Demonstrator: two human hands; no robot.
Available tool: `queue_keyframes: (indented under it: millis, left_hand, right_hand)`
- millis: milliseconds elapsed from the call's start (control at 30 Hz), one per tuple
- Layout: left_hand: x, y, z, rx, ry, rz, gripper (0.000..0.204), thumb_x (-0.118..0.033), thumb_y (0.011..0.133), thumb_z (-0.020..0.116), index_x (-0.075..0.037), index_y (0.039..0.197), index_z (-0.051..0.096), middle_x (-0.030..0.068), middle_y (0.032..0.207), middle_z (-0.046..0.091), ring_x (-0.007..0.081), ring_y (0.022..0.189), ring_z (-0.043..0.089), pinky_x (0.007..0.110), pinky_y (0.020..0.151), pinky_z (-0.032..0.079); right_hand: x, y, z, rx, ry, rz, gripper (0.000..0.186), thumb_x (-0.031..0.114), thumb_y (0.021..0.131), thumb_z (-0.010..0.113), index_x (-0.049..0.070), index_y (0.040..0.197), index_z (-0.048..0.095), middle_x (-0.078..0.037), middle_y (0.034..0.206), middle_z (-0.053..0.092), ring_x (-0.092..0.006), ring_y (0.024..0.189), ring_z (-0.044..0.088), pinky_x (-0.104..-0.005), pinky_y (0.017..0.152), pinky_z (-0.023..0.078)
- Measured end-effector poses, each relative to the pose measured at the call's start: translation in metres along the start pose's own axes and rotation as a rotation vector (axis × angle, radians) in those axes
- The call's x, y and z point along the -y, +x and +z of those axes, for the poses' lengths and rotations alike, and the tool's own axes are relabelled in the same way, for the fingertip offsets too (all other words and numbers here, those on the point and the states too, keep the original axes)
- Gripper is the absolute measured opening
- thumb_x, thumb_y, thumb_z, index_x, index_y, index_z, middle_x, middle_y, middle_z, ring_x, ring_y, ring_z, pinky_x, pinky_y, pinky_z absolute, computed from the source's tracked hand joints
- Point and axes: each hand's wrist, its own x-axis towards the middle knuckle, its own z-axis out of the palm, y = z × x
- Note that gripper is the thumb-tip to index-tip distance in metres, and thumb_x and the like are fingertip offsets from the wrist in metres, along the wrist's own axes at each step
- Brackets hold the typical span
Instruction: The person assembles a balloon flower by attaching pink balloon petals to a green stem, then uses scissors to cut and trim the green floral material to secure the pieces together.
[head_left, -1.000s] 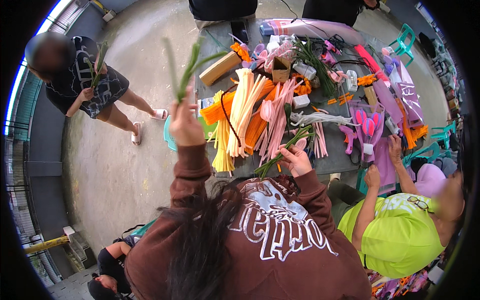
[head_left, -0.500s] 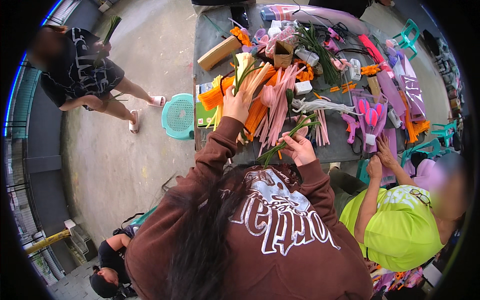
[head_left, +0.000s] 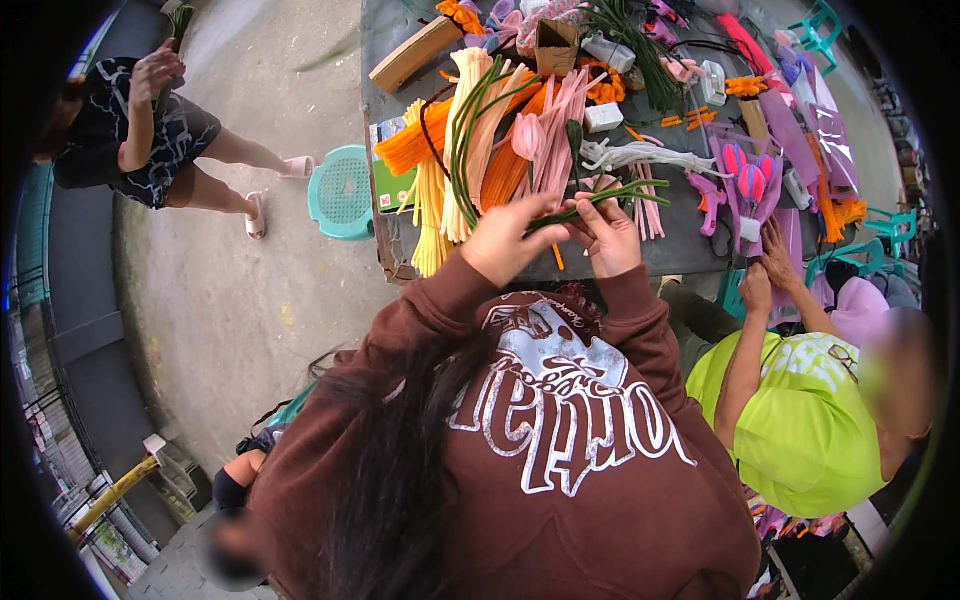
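Note:
My right hand pinches a few green pipe cleaners between thumb and fingers, their ends poking out to the right. Close beside it, my left hand closes its fingertips on the same green bunch. Long green stems arch up from behind the left hand over the pile. Beneath them lie bundles of orange pipe cleaners, yellow pipe cleaners and pink pipe cleaners. A pink tulip-shaped flower rests on the pile. Some of the green stems are hidden by my fingers.
The grey table also carries a small cardboard box, white pipe cleaners and a purple glue gun. A co-worker in lime green handles a wrapped bouquet at right. A teal stool stands left.
My left hand has drawn back from the pile toward my right hand, bringing long green stems along. The person at left has shifted and raised a hand. The view has moved slightly.

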Motion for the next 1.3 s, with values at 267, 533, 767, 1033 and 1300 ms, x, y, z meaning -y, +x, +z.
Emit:
queue_keyframes:
  millis: [267,533,767,1033,1300]
  left_hand:
    - [0.01,-0.005,0.018,0.022,-0.024,-0.117,0.027,-0.01,0.083,0.053,-0.004,0.109,0.052,0.0109,0.066,0.058,0.0181,0.055,0.058,0.03,0.053,0.045]
    - [0.008,-0.006,0.014,0.041,0.065,-0.133,0.015,-0.016,0.084,0.05,-0.005,0.083,0.059,0.0169,0.069,0.059,0.0361,0.067,0.057,0.041,0.058,0.045]
    - [0.003,-0.007,0.012,0.103,-0.374,-0.237,0.021,-0.016,0.088,0.048,-0.001,0.082,0.061,0.0061,0.062,0.054,0.0139,0.055,0.05,0.026,0.056,0.042]
    - [-0.011,-0.006,0.008,-0.031,-0.092,-0.048,0.015,-0.014,0.086,0.049,-0.003,0.082,0.057,0.0112,0.063,0.054,0.0243,0.058,0.055,0.031,0.056,0.043]
    - [0.001,0.005,-0.003,0.021,0.114,0.185,0.015,-0.012,0.084,0.05,-0.003,0.092,0.057,0.0141,0.081,0.058,0.0282,0.077,0.056,0.035,0.068,0.044]
  right_hand:
    - [-0.005,-0.006,0.009,0.007,-0.033,0.0,0.013,0.006,0.082,0.057,0.0,0.093,0.06,-0.007,0.087,0.062,-0.0156,0.079,0.06,-0.0266,0.068,0.052]
    - [0.007,-0.003,0.012,-0.03,-0.102,-0.061,0.01,0.01,0.082,0.06,0.002,0.088,0.06,-0.004,0.078,0.062,-0.0106,0.065,0.06,-0.023,0.06,0.051]
    - [0.026,0.001,0.02,0.024,-0.117,-0.096,0.01,0.011,0.082,0.059,0.001,0.086,0.059,-0.005,0.077,0.061,-0.0116,0.066,0.06,-0.0236,0.059,0.051]
    - [0.033,0.0,0.024,0.019,-0.225,-0.193,0.009,0.013,0.083,0.058,0.004,0.083,0.06,-0.002,0.074,0.06,-0.0108,0.063,0.059,-0.0224,0.055,0.049]
    - [0.035,-0.004,0.021,0.02,-0.194,-0.21,0.011,0.013,0.083,0.058,0.003,0.087,0.061,-0.002,0.076,0.061,-0.0104,0.063,0.059,-0.0228,0.055,0.05]
